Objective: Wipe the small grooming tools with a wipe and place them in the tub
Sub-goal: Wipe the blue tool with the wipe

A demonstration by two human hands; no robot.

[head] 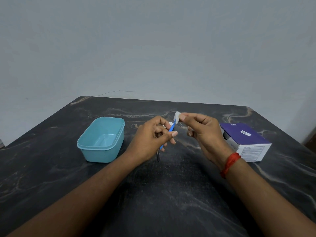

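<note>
The blue tub point(102, 140) stands open at left on the dark marbled table point(42, 185), nothing visible inside. My left hand point(152, 141) pinches a thin blue tool point(168, 134); its lower half is hidden behind my fingers, and a metal tool point(158, 155) shows only partly below my palm. My right hand point(203, 134), red thread point(230, 164) at the wrist, pinches a folded white wipe point(177, 116) against the tool's tip. At right lies a purple and white box point(248, 142); its print is too small to read.
</note>
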